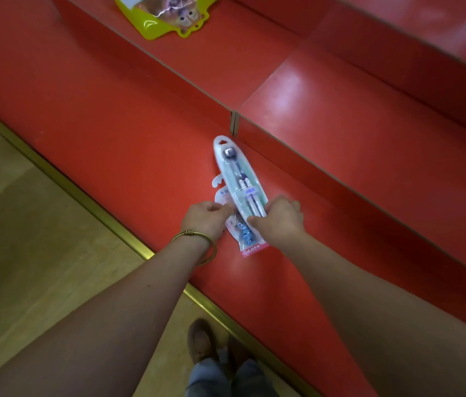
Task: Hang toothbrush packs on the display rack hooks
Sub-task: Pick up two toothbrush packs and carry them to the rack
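Note:
A long clear toothbrush pack (237,173) with a pale green backing lies on the lowest red step (140,156), its hang hole pointing away from me. Under it sits a second pack (247,239) with a pink edge and a blue figure, and a white hanger tab (218,181) sticks out to the left. My right hand (281,219) pinches the near end of the top pack. My left hand (207,216), with a gold bangle on the wrist, presses its fingers on the lower pack's left side. No rack hooks are in view.
A yellow cartoon blister pack (166,15) lies on the higher red step at the top. Red steps rise to the right. A gold trim strip (82,193) edges the lowest step, with tan floor and my shoes (211,345) below.

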Demonstrator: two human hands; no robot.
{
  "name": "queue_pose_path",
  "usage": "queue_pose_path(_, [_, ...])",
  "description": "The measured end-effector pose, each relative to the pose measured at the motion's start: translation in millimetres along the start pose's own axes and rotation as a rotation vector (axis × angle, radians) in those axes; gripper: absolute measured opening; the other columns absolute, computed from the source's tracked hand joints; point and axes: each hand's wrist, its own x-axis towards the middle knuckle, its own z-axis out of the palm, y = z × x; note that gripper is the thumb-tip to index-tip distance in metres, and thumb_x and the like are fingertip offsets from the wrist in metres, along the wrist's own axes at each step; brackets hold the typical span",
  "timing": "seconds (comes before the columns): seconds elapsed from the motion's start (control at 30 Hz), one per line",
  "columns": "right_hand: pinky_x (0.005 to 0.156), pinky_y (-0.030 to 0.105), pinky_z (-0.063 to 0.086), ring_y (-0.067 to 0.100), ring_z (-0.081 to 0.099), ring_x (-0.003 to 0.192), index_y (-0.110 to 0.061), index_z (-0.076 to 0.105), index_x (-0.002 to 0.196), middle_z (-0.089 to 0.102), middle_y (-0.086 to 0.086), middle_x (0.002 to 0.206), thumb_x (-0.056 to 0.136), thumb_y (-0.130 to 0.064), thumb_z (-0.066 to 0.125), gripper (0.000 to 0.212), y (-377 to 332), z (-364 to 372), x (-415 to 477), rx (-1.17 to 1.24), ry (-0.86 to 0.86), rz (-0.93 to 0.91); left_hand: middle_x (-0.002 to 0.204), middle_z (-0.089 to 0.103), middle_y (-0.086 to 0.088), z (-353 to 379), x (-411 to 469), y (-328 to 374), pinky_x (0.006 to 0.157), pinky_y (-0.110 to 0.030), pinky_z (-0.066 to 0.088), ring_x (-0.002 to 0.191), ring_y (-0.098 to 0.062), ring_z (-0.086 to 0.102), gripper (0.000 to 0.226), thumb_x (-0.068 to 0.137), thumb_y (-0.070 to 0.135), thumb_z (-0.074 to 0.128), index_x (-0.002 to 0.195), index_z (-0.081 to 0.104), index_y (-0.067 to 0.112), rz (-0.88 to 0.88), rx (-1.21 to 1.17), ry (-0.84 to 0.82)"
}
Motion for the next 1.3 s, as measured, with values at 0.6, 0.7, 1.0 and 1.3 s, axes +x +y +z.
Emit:
queue_pose_path(0.6, [0.098, 0.038, 0.037, 0.034, 0.046, 0.120, -0.007, 0.054, 0.123, 0.052, 0.014, 0.127, 0.084, -0.061, 0.065, 0.067, 17.6, 18.6, -26.7, -0.129, 0.111, -0.143, 0.101, 0.069, -0.021, -43.7, -12.4, -5.1, 0.085, -0.057, 0.056, 0.086, -0.032, 0.067, 0.010, 0.096, 0.004, 0.060, 0.097, 0.056, 0.013, -0.046, -0.338, 0.058])
queue_pose_path(0.7, [0.094, 0.036, 0.038, 0.034, 0.046, 0.120, -0.006, 0.055, 0.120, 0.054, 0.016, 0.125, 0.082, -0.058, 0.068, 0.066, 8.6, 17.3, -24.6, -0.091, 0.055, -0.085, 0.094, 0.068, -0.016, -51.5, -19.7, -8.0, 0.082, -0.052, 0.056, 0.077, -0.029, 0.067, 0.017, 0.094, -0.003, 0.060, 0.105, 0.056, 0.009, -0.019, -0.333, 0.009])
queue_pose_path(1.0, [0.094, 0.042, 0.051, 0.031, 0.057, 0.111, -0.014, 0.046, 0.112, 0.057, 0.011, 0.120, 0.058, -0.037, 0.094, 0.076, -8.1, 14.5, -25.3, 0.047, -0.122, 0.063, 0.102, 0.070, -0.020, -61.0, -32.4, -16.4, 0.074, -0.044, 0.061, 0.081, -0.027, 0.070, 0.027, 0.090, -0.014, 0.058, 0.114, 0.058, -0.001, -0.057, -0.301, -0.042])
queue_pose_path(1.3, [0.061, 0.034, 0.058, 0.022, 0.072, 0.082, -0.012, 0.059, 0.116, 0.072, 0.008, 0.104, 0.091, -0.005, 0.067, 0.027, 10.5, -11.4, -30.7, 0.689, -0.415, 0.089, 0.107, 0.069, -0.024, -87.1, -52.6, -15.8, 0.072, -0.046, 0.062, 0.091, -0.036, 0.071, 0.031, 0.087, -0.012, 0.063, 0.113, 0.055, 0.003, -0.059, -0.337, -0.032])
